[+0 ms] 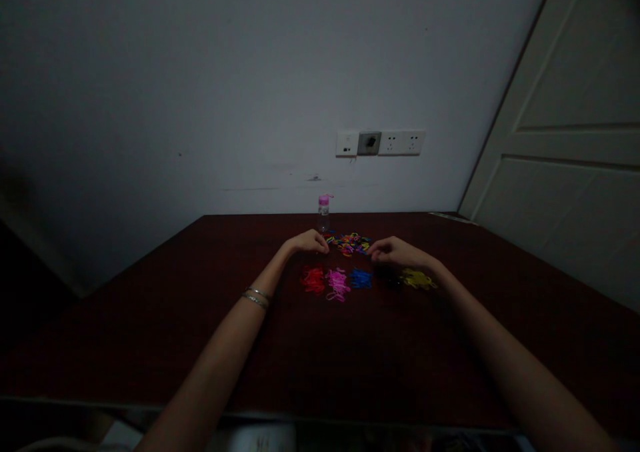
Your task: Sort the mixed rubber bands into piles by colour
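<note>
A mixed pile of coloured bands (351, 243) lies on the dark red table (240, 252). My left hand (309, 241) is at its left edge, fingers pressed together; what they hold, if anything, is too small to make out. At the pile's right edge, my right hand (393, 251) is closed too, its fingertips beside the bands. Nearer to me lie a red heap (313, 281), a pink heap (337, 283), a blue heap (361, 279) and a yellow heap (418, 279). Small dark items (395, 282) lie left of the yellow heap.
Behind the pile stands a clear bottle with a pink cap (324, 215). A wall with sockets (401, 143) rises beyond the table's back edge. On the right is a pale panelled door (570, 192). Various objects show below the front edge.
</note>
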The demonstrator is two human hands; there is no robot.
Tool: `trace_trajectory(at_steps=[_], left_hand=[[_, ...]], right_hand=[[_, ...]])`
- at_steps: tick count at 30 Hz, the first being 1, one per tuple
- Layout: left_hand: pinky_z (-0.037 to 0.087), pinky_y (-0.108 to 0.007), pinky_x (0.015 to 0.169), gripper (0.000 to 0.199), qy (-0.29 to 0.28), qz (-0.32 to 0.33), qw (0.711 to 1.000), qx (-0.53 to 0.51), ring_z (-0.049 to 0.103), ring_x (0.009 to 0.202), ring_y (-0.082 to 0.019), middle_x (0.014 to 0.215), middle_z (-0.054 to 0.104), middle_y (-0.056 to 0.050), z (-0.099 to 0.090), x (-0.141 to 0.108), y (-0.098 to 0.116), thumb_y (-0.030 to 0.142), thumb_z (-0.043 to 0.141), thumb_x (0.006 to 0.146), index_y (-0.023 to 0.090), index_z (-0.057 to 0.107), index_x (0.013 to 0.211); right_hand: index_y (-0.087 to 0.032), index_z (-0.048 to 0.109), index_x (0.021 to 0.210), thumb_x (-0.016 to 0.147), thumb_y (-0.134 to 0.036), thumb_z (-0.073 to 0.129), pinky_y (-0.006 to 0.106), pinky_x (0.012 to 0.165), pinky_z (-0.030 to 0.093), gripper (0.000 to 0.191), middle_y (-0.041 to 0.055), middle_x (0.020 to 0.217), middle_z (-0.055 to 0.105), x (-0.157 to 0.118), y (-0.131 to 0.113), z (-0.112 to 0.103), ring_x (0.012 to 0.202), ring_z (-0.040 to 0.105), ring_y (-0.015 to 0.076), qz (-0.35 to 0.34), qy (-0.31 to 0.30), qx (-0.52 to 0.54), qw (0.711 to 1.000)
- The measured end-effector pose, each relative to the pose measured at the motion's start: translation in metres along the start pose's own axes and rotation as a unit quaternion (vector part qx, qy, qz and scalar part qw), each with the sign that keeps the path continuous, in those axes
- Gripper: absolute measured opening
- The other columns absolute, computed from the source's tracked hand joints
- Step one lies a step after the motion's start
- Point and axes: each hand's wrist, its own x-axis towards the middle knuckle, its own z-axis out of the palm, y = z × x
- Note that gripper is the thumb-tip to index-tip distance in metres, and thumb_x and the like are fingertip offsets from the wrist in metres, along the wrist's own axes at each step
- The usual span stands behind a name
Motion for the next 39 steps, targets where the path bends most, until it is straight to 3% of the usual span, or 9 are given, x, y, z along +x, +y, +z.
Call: trace_trajectory(at_steps=[3,6,9,12,16,23,34,39], left_hand=[[0.037,-0.019,0.054,0.022,0.111,-0.037,0.993,0.026,0.050,0.056,-0.009,0.064,0.062,-0.002,-0.006,0.002,-0.021,0.021,0.058,0.062,0.009,0.070,0.076],[0.040,-0.019,0.058,0.020,0.193,-0.085,0.975,0.077,0.055,0.063,-0.011,0.068,0.064,-0.003,-0.007,0.003,-0.036,0.020,0.057,0.063,0.010,0.070,0.075],[0.042,-0.020,0.062,0.022,0.219,-0.116,0.961,0.119,0.058,0.071,-0.014,0.075,0.066,-0.005,-0.005,0.001,-0.039,0.022,0.058,0.064,0.012,0.071,0.079],[0.044,-0.022,0.068,0.026,0.229,-0.127,0.951,0.163,0.060,0.082,-0.016,0.090,0.067,-0.005,-0.002,0.002,-0.037,0.026,0.059,0.067,0.017,0.069,0.089],[0.044,-0.023,0.076,0.029,0.212,-0.124,0.948,0.202,0.058,0.093,-0.017,0.104,0.065,-0.004,0.001,0.009,-0.034,0.031,0.056,0.073,0.022,0.066,0.098],[0.043,-0.022,0.077,0.028,0.174,-0.107,0.954,0.219,0.058,0.093,-0.017,0.102,0.065,-0.003,0.000,0.020,-0.030,0.029,0.056,0.073,0.022,0.065,0.099],[0.041,-0.022,0.065,0.015,0.197,-0.095,0.952,0.213,0.057,0.077,-0.015,0.085,0.065,-0.006,0.001,0.020,-0.029,0.022,0.056,0.069,0.018,0.066,0.078],[0.038,-0.020,0.058,0.015,0.152,-0.037,0.977,0.145,0.053,0.064,-0.011,0.069,0.063,-0.003,0.001,0.022,-0.022,0.018,0.056,0.064,0.012,0.068,0.072]], right_hand=[[-0.013,0.066,0.091,0.068,-0.034,0.060,0.023,0.047,0.040,0.032,0.0042,0.067,0.064,-0.003,0.020,-0.015,0.053,0.053,0.0118,0.045,0.112,0.041,0.992],[-0.012,0.066,0.087,0.065,-0.038,0.062,0.022,0.047,0.040,0.034,0.0059,0.068,0.065,-0.003,0.052,-0.031,0.054,0.054,0.0127,0.062,0.244,0.061,0.966],[-0.013,0.067,0.083,0.062,-0.040,0.063,0.022,0.048,0.041,0.034,0.0077,0.072,0.066,-0.003,0.087,-0.044,0.058,0.056,0.0135,0.055,0.337,0.067,0.938],[-0.011,0.067,0.086,0.061,-0.043,0.063,0.022,0.043,0.038,0.040,0.0078,0.071,0.066,-0.005,0.113,-0.050,0.050,0.051,0.0109,0.084,0.386,0.082,0.915],[-0.011,0.066,0.092,0.062,-0.046,0.062,0.021,0.038,0.034,0.047,0.0083,0.071,0.066,-0.009,0.126,-0.050,0.042,0.045,0.0077,0.107,0.403,0.097,0.904],[-0.011,0.066,0.092,0.065,-0.042,0.060,0.020,0.041,0.037,0.042,0.0084,0.071,0.067,-0.009,0.124,-0.047,0.048,0.051,0.0103,0.102,0.383,0.066,0.916],[-0.009,0.066,0.094,0.068,-0.037,0.057,0.021,0.044,0.039,0.039,0.0093,0.072,0.067,-0.010,0.120,-0.046,0.053,0.055,0.0130,0.107,0.369,0.045,0.922],[-0.010,0.066,0.091,0.068,-0.031,0.056,0.023,0.049,0.043,0.033,0.0078,0.069,0.067,-0.006,0.127,-0.047,0.057,0.058,0.0140,0.097,0.370,0.051,0.922]])
